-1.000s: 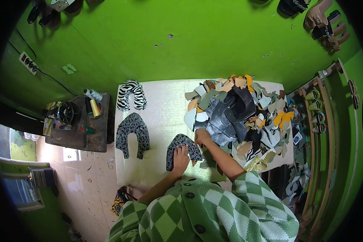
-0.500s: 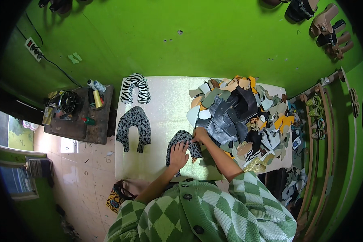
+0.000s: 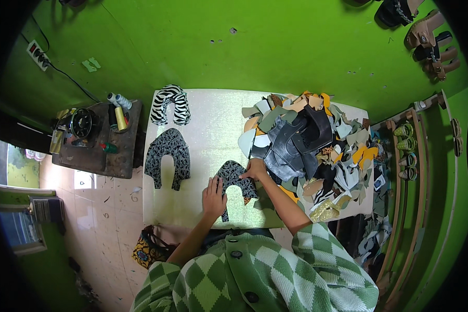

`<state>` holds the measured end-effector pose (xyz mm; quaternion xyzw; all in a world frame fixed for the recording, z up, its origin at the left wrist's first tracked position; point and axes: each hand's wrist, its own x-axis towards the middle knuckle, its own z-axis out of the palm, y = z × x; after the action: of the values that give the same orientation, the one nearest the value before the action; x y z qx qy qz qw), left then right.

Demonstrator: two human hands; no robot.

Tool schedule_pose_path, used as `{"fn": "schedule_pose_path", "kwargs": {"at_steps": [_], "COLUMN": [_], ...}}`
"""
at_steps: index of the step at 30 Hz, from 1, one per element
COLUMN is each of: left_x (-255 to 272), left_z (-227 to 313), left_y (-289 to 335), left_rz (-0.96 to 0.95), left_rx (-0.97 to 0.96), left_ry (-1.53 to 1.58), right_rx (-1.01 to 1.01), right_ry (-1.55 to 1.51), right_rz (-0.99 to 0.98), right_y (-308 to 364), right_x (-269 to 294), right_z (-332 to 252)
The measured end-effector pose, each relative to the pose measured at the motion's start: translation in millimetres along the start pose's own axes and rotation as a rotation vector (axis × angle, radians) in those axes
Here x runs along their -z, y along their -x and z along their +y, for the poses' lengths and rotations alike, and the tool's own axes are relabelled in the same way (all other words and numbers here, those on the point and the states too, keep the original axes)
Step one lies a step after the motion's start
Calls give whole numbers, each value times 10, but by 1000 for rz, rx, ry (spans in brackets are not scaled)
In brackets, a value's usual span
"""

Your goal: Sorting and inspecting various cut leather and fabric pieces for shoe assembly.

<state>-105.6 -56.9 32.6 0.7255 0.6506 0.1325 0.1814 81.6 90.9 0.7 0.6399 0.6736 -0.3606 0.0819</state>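
Observation:
A U-shaped shoe-upper piece (image 3: 231, 170) with a black-and-white pattern lies on the pale table (image 3: 208, 114), directly in front of me. My left hand (image 3: 212, 199) rests flat at its left side, fingers stretched out and held near each other. At its right edge my right hand (image 3: 254, 169) is closed, the thumb on the piece and the other fingers curled. A spotted orange scrap shows under the right leg of the U. Farther left lie a matching patterned piece (image 3: 168, 151) and, beyond it, a zebra-striped piece (image 3: 170, 106).
A heap of leather scraps (image 3: 291, 140) covers the table's right side. Left of the table stands a wooden stand (image 3: 99, 161) with a machine handwheel (image 3: 82, 123) and thread spools (image 3: 120, 118). Sandals (image 3: 406, 138) hang on a rack at the right; a patterned bag (image 3: 148, 249) sits below.
My left hand has slid left off the middle of the patterned piece, uncovering its U-shaped opening. The right hand stays at the right edge. The whole view has shifted slightly.

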Motion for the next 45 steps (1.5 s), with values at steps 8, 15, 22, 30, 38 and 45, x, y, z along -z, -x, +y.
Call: {"fn": "schedule_pose_path", "kwargs": {"at_steps": [8,15,22,30,38,45], "left_x": [3,-20,-17,-17,81,133], "left_z": [-68,-89,-97,-132,-168,-206], "left_y": [25,14,4,28,-119,-347], "left_rz": [-1,8,10,36,174,162], "left_rx": [-40,-78,-57,-64,39,90], "left_ry": [-77,-65,-67,-11,23,-61], "right_rx": [-19,14,249,218,220,180], "right_ry": [-65,-104,-330,-373,-344,-72], "right_rz": [95,-59,150,150,235,500], "right_y": [102,-49,112,83,157,324], "right_x": [-55,-28,-86,-71,-110,-233], "right_z": [-114,66,181,158,99,-51]}}
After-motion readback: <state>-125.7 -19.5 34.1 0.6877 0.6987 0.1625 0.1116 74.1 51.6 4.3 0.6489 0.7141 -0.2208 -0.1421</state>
